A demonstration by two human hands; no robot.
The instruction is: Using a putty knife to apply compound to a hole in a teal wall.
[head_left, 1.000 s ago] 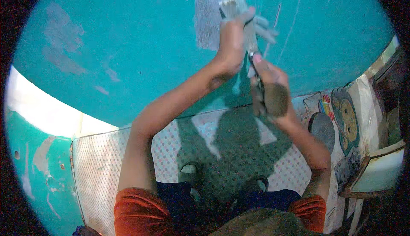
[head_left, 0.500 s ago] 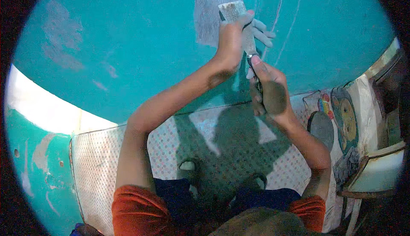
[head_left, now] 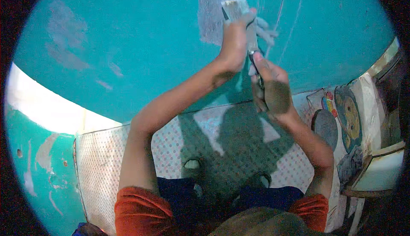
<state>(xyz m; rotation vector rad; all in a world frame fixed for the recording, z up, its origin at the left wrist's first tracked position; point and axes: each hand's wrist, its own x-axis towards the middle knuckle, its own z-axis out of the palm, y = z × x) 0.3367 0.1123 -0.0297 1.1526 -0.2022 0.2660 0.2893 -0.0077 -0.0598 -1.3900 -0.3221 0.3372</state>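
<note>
Both hands (head_left: pixel 275 88) clamped on a scraper (head_left: pixel 252 41), teal wall (head_left: pixel 149 43), any lettering too blurred

dark shadow (head_left: pixel 239 133) across floor (head_left: pixel 100 163), white glare at left, grainy, fisheye-bent edges

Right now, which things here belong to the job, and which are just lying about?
Apparently in the job: scraper; right hand, gripping its handle; left hand, touching its blade; turquoise wall with grey patches.

Apparently lying about: round grey object; dark item with yellow figure; pale-topped furniture.
</note>
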